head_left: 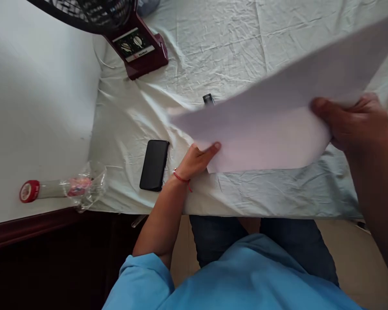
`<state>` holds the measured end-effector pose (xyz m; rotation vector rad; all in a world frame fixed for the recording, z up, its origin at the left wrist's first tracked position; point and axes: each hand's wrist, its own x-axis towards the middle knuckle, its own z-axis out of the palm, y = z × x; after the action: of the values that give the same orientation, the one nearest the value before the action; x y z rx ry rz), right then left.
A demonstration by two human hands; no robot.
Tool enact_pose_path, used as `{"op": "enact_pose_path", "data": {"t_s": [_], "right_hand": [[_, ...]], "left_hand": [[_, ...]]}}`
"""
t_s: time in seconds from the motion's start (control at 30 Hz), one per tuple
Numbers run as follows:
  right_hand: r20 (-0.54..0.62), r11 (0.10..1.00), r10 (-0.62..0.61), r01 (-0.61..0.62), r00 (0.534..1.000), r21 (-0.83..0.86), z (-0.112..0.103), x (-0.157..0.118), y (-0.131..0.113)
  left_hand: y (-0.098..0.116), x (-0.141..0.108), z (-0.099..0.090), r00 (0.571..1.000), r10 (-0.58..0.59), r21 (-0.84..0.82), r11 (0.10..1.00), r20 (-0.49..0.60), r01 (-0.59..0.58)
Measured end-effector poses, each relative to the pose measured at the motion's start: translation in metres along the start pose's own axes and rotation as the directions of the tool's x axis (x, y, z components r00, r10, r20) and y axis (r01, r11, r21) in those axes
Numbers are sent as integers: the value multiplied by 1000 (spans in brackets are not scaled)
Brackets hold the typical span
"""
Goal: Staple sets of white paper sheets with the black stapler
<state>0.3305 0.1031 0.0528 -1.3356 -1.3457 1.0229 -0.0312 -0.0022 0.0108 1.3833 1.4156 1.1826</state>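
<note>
A large white sheet of paper (265, 137) is held up over the cloth-covered table, its right side raised and slightly blurred. My left hand (197, 159), with a red string on the wrist, grips the sheet's lower left corner, thumb on top. At the right, my right hand (355, 118) is closed on the sheet's right part, thumb on top and the other fingers partly hidden. Just past the sheet's left upper edge lies a small black object (208, 99), partly covered by the paper.
A black phone (154, 165) lies left of my left hand. A dark red fan base (142, 51) stands at the upper left. A bottle with a red cap (29, 191) and clear plastic wrap lies at the far left. The wrinkled pale cloth (220, 47) covers the table.
</note>
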Motion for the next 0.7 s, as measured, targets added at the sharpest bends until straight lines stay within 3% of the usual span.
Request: {"op": "enact_pose_path", "data": {"t_s": [0.1, 0.17, 0.4, 0.5, 0.7], "right_hand": [[32, 991, 101, -103, 994, 84, 7, 1, 15], [36, 990, 99, -102, 994, 93, 6, -1, 24], [127, 992, 126, -122, 984, -41, 0, -13, 42], [146, 992, 91, -77, 985, -101, -2, -9, 41], [117, 926, -71, 109, 991, -362, -8, 0, 40]], "left_hand": [[4, 7, 4, 997, -83, -116, 990, -7, 82], [4, 14, 3, 991, -120, -215, 971, -66, 103], [11, 24, 10, 973, -158, -303, 948, -167, 101], [6, 17, 17, 970, -173, -267, 956, -173, 123], [0, 10, 17, 984, -164, -126, 980, -74, 154]]}}
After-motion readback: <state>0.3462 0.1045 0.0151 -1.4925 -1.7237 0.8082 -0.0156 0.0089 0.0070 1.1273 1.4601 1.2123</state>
